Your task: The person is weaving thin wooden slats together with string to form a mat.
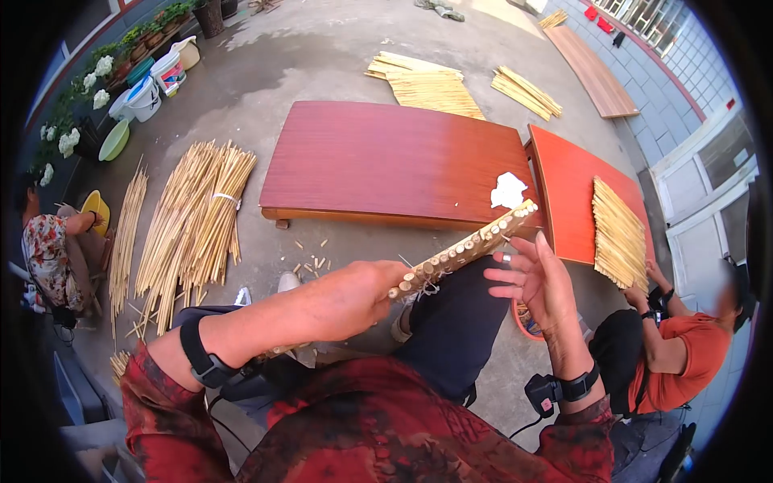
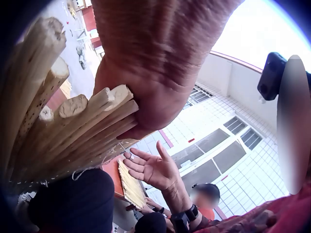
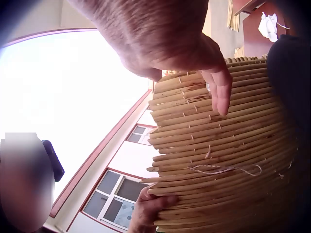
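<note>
A mat of pale stalks [image 1: 463,251], tied side by side with string, stands edge-on in front of the body over the dark-trousered knees. My left hand [image 1: 366,291] grips its near left end; in the right wrist view the left thumb [image 3: 167,200] lies over the stalk ends. My right hand [image 1: 543,278] is beside the far right end, palm turned inward and fingers extended. In the right wrist view those fingers [image 3: 222,97] overlap the mat's flat face. Loose string [image 3: 223,170] hangs from the stalks there. The left wrist view shows cut stalk ends [image 2: 73,104] close up.
Ahead stands a low reddish-brown table [image 1: 386,157] with crumpled white material [image 1: 507,190]; an orange table [image 1: 560,181] adjoins it. At right, a person [image 1: 684,346] holds another stalk mat [image 1: 618,233]. Stalk bundles [image 1: 189,217] lie left, near a seated person [image 1: 52,249] with a yellow basin [image 1: 97,209].
</note>
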Available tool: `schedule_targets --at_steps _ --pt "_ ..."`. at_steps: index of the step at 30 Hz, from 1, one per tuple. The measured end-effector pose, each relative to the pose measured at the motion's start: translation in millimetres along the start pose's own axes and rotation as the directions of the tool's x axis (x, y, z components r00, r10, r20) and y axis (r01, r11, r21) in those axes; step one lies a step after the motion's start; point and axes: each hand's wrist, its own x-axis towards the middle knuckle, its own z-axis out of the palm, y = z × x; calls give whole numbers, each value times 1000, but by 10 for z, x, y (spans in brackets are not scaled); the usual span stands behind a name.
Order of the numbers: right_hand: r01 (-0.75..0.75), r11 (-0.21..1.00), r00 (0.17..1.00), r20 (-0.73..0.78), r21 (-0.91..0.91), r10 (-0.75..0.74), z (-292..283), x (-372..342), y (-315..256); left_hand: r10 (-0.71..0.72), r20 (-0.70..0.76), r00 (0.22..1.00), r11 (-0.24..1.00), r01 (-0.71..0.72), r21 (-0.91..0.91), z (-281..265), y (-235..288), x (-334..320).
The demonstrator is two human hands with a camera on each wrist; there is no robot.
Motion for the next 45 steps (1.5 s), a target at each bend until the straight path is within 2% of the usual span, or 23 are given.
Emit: schedule_targets --at_steps 1,3,7,9,10,12,14,16,18,19,21,22,26,29,30,33,35,38,42,44,45 --pt "-1 998 1000 26 55 -1 24 25 -41 -9 -1 1000 1000 9 18 -64 37 -50" --pt "3 993 998 61 121 -11 58 17 -111 69 -42 997 994 -65 84 -186 127 -162" --pt "46 976 978 190 212 -87 110 -7 -278 58 -80 995 982 -42 186 -427 508 -460" --pt "75 957 967 216 281 -139 155 -37 -334 172 -92 981 948 -139 287 -499 611 -563" --pt "88 937 956 235 339 -175 181 -46 -364 175 -98 980 942 -137 307 -505 624 -606" --pt "75 906 935 286 417 -209 229 -67 -423 315 -102 943 787 -200 584 -471 636 -710" --pt "109 866 912 297 487 -282 320 -89 -485 342 -96 935 739 -204 642 -455 695 -747" --pt "60 838 905 325 542 -275 363 -67 -510 383 -24 924 495 -183 849 -449 717 -750" --pt "13 796 943 256 605 -211 350 71 -435 413 -27 910 457 -182 871 -399 495 -661" --pt "-13 796 936 288 605 -204 331 164 -362 427 -15 904 403 -176 898 -376 352 -589" --pt "-66 830 977 207 554 -60 210 440 -133 424 16 906 329 -170 929 -359 84 -442" --pt "-79 846 987 159 527 -7 151 564 9 427 23 904 333 -181 925 -355 -77 -361" --pt "-110 835 989 139 539 40 94 913 484 408 4 913 359 -165 919 -251 -823 -12" --pt "-109 839 994 70 533 85 85 1049 742 421 -135 897 491 -101 865 -95 -1318 217" --pt "-128 837 992 62 532 112 69 1078 821 410 -130 903 511 -109 852 -27 -1434 272" --pt "-163 839 987 81 519 142 61 1173 1020 364 -206 908 630 -77 773 153 -1706 394" --pt "-164 862 983 4 480 185 68 1132 1119 320 -316 893 741 -29 670 322 -1817 419" --pt "-230 883 963 -35 409 267 98 1154 1275 217 -310 926 751 45 659 451 -1966 394" --pt "-370 887 926 31 278 376 -66 1326 1370 216 -316 924 712 72 698 612 -2283 497" --pt "-476 878 879 5 56 476 -75 1349 1182 201 -325 924 702 96 706 599 -2412 638" --pt "-477 877 878 -2 56 478 -36 1309 1076 241 -327 914 664 90 743 540 -2413 677"
